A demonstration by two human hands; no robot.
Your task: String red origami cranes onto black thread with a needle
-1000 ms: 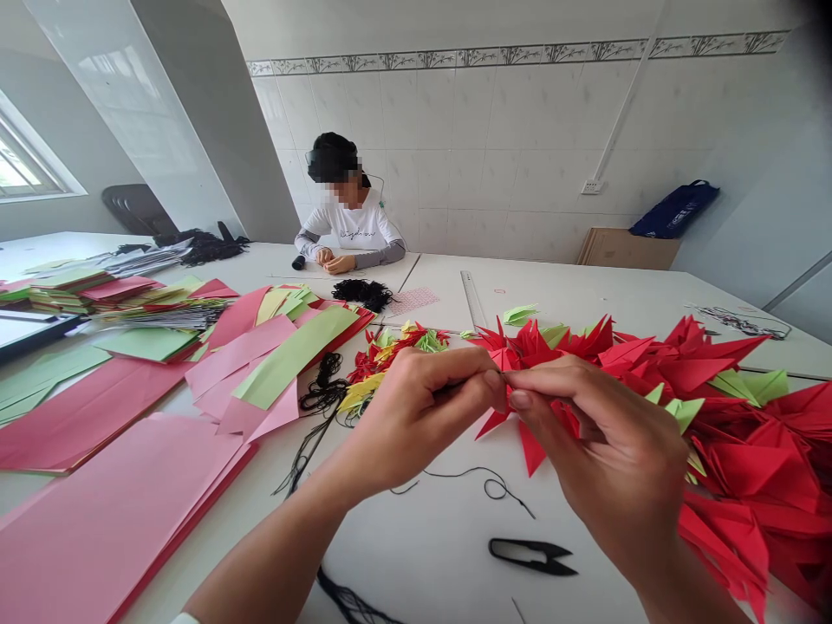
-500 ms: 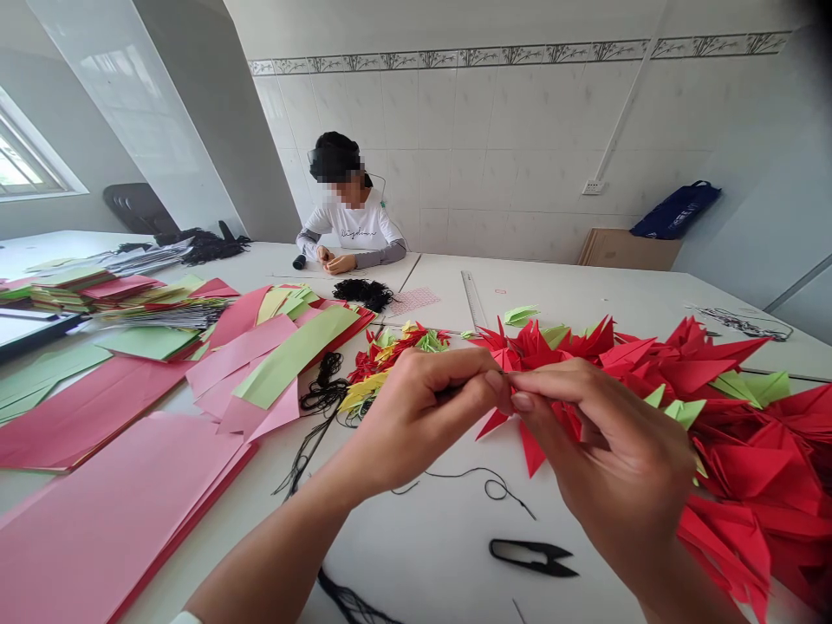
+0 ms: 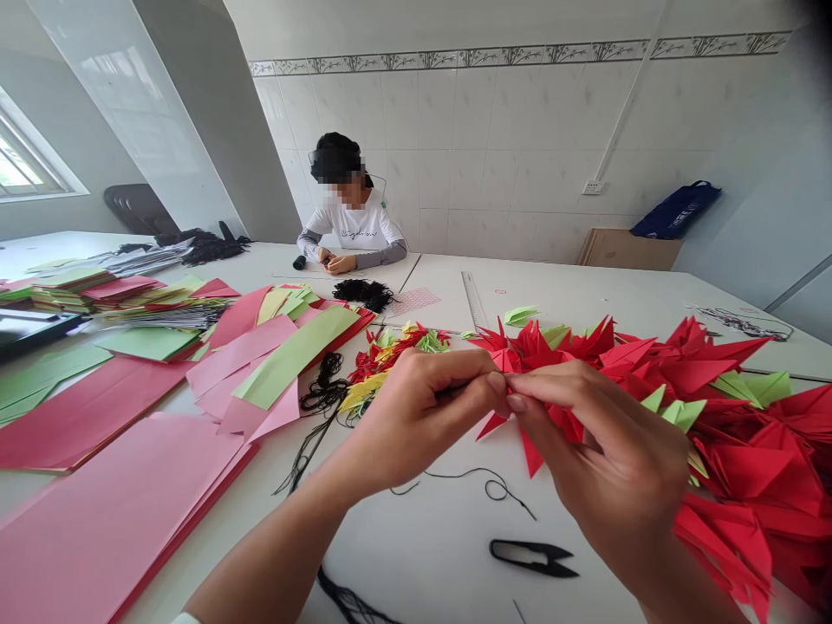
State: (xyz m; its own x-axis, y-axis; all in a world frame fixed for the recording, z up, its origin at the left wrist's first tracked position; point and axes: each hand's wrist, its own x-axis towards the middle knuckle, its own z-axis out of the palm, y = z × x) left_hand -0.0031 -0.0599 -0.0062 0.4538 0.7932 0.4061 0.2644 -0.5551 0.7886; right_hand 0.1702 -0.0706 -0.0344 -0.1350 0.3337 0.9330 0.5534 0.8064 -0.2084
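My left hand [image 3: 422,416] and my right hand [image 3: 614,451] meet fingertip to fingertip over the white table. Both are closed in a pinch, and whatever lies between the fingertips is too small or hidden to name. Below them a thin black cord [image 3: 497,485] curls on the tabletop. Black thread snips [image 3: 533,556] rest in front of my right hand. Behind and to the right of that hand spreads a large heap of folded red paper [image 3: 767,459] with pointed tips and some light green pieces [image 3: 682,412] among it.
Pink paper sheets [image 3: 117,503] and a green strip [image 3: 295,355] cover the left side. Small red and yellow folded pieces [image 3: 364,390] and black threads [image 3: 323,390] lie behind my left hand. Farther back are a ruler [image 3: 473,299], a black bundle [image 3: 364,293] and a seated person [image 3: 354,221].
My right hand has shifted very slightly to the left, its fingertips still pressed against those of my left hand. Everything else stays as it was.
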